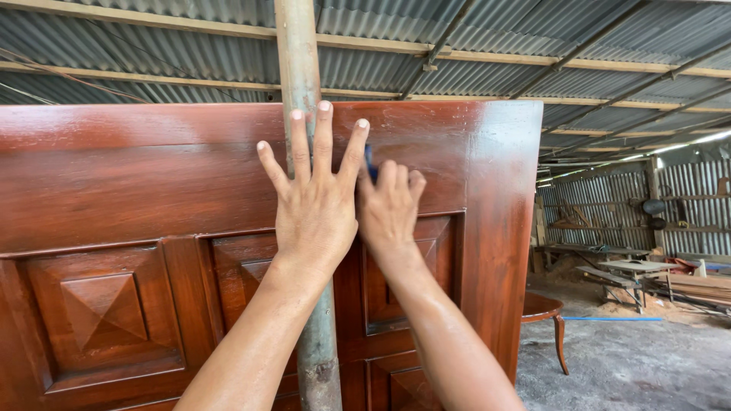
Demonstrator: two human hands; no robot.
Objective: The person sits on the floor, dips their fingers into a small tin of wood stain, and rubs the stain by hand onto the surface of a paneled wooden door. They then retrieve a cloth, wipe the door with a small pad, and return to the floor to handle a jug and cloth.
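Note:
A tall, glossy reddish-brown wooden door (pixel 137 183) with raised square panels stands upright in front of me. A grey metal post (pixel 298 68) runs vertically in front of it. My left hand (pixel 312 202) presses flat on the door's top rail, fingers spread, over the post. Right beside it, my right hand (pixel 390 205) is curled on a small blue object (pixel 370 161), mostly hidden by the fingers, held against the wood.
A corrugated metal roof (pixel 495 46) on beams is overhead. To the right of the door stand a small round wooden table (pixel 542 308), workbenches (pixel 632 270) with planks, sawdust on the concrete floor (pixel 632 358) and a blue hose.

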